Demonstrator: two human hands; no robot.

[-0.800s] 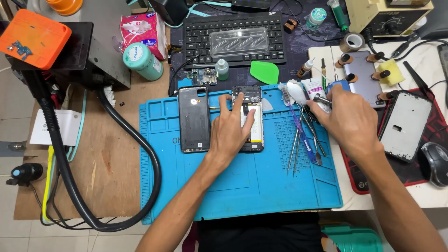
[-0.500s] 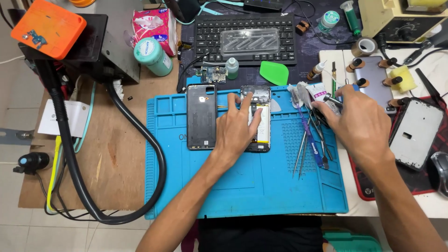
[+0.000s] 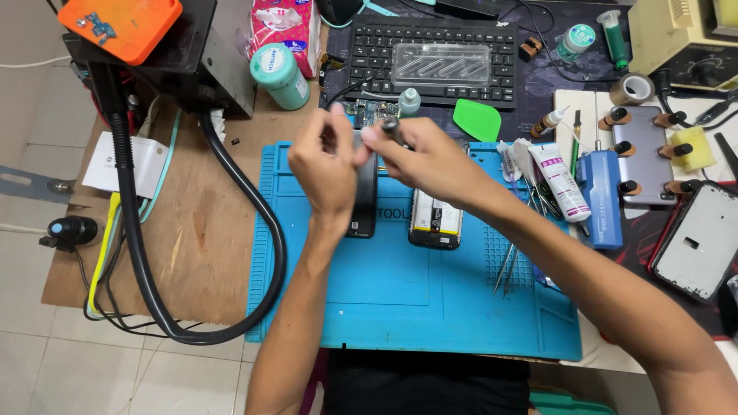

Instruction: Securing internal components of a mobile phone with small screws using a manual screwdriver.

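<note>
Cluttered bench (image 3: 207, 230) with a blue mat (image 3: 430, 307): both hands now meet over the black phone (image 3: 363, 200) at the mat's top edge. Left hand (image 3: 327, 165) fingers pinch its upper end; right hand (image 3: 430, 157), moved from the tools, grips a dark screwdriver (image 3: 390, 127). Opened phone (image 3: 436, 219) lies beside.

This is my phone-repair bench, a small electronics workshop. I work on a blue silicone repair mat (image 3: 400, 307) laid over a bare wooden board (image 3: 207, 230), with an opened phone (image 3: 436, 219) on it, tweezers (image 3: 509, 265) at its edge, and glue tubes (image 3: 559, 180) beside them. A fume extractor with a thick black hose (image 3: 134, 230) stands to my left, and a keyboard (image 3: 430, 58) sits behind the mat.
</note>
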